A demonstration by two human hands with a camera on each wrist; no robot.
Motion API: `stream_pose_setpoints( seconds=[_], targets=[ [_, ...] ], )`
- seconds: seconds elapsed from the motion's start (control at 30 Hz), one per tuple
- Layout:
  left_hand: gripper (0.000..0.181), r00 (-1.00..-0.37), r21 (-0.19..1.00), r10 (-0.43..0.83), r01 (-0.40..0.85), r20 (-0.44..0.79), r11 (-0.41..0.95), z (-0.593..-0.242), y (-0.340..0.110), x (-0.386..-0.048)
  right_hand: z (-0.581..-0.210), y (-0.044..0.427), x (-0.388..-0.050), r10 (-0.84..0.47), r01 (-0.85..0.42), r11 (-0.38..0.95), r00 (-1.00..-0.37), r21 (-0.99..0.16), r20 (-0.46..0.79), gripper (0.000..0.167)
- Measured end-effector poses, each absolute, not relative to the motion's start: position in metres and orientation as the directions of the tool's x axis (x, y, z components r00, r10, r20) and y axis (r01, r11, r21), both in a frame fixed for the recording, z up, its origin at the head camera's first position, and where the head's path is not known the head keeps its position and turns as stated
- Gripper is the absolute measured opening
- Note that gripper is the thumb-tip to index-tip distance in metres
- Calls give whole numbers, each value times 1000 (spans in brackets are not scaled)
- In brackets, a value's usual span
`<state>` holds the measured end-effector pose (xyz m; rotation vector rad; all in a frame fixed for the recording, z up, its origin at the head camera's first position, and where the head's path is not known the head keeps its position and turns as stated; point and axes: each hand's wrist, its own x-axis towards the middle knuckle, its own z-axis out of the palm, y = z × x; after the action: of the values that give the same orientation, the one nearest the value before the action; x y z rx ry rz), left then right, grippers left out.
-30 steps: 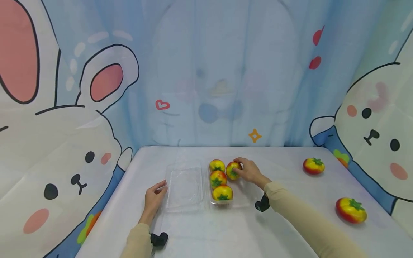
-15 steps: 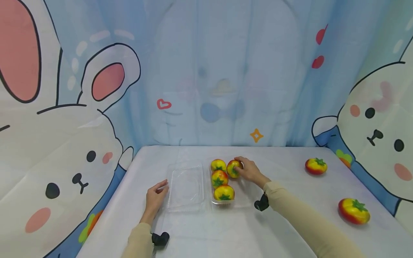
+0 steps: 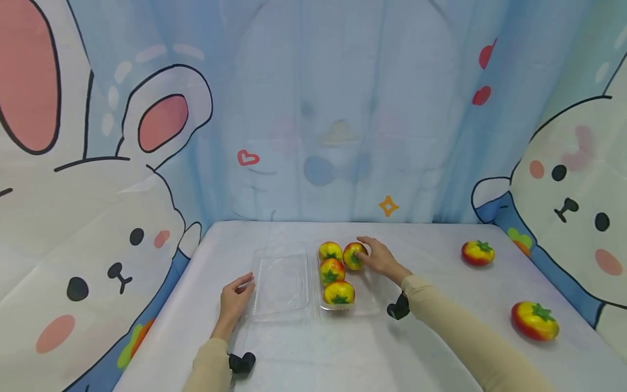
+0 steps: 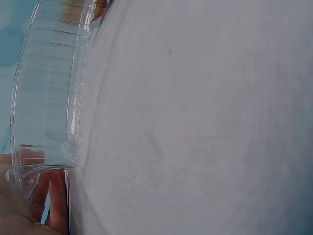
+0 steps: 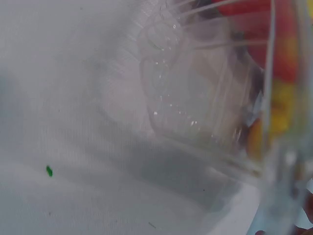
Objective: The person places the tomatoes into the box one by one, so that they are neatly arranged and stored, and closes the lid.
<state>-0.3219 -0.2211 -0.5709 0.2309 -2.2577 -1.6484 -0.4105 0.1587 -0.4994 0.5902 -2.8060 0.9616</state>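
Note:
My right hand (image 3: 381, 257) grips a red-and-yellow persimmon (image 3: 351, 255) with a green leafy cap, thumb on its near side. The fruit is in the back of the clear plastic box (image 3: 366, 305), beside a column of three more persimmons (image 3: 332, 271). Through the box wall, the right wrist view shows blurred persimmons (image 5: 281, 105). My left hand (image 3: 234, 298) lies at the left edge of the box's opened clear lid (image 3: 281, 286), fingers loosely extended and touching or almost touching it. In the left wrist view, fingers (image 4: 57, 200) show by the lid's corner (image 4: 46, 159).
Two more persimmons lie on the white-covered table (image 3: 313, 359) to the right, one farther back (image 3: 475, 253) and one nearer (image 3: 531, 320). A blue curtain (image 3: 338, 109) with cartoon rabbits hangs behind and along the sides.
Almost nothing differs: my right hand stays on the persimmon in the box and my left hand stays by the lid. The head view shifts very slightly.

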Motion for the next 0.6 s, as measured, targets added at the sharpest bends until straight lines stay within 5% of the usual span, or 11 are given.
stream_pose_setpoints(
  seconds=[0.6],
  targets=[
    [33,-947,943,-287,47,147,329,-569,-223,-320,-476,244,-409,-247,-353,794,-931,-496,268,49]
  ],
)
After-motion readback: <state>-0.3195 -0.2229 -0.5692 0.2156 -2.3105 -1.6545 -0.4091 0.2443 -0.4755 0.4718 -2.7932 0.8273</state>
